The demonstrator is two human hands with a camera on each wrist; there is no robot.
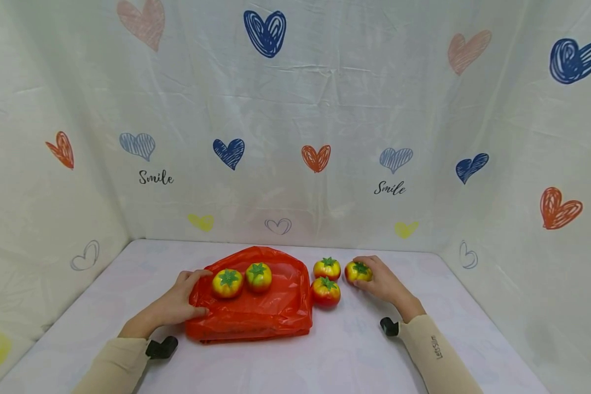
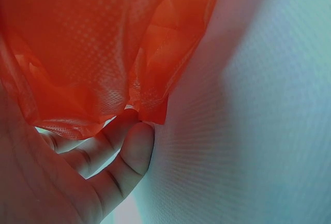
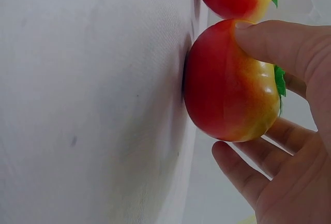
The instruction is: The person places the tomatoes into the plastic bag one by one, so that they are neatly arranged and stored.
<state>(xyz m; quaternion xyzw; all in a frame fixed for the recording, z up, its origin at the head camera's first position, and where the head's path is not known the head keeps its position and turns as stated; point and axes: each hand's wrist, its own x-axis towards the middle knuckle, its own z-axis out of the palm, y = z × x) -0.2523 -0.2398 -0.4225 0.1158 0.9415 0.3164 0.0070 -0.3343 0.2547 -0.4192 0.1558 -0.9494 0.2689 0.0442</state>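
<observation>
A red plastic bag point(image 1: 276, 309) lies on the table, with two red-and-yellow toy tomatoes point(image 1: 227, 283) showing against its upper part. My left hand point(image 1: 179, 298) grips the bag's left side, fingers at the upper edge and thumb lower down. In the left wrist view, the thumb and fingertips point(image 2: 138, 149) meet the red film at its corner. To the right of the bag, my right hand point(image 1: 381, 279) holds another tomato point(image 3: 227, 81), thumb on its upper side and fingers around the far side. That tomato sits right at the table surface.
Two more tomatoes point(image 1: 326, 293) stand between the bag and my right hand, one behind the other. A white table point(image 1: 345, 355) carries everything. Behind it and at both sides hangs a pale curtain point(image 1: 276, 98) printed with hearts.
</observation>
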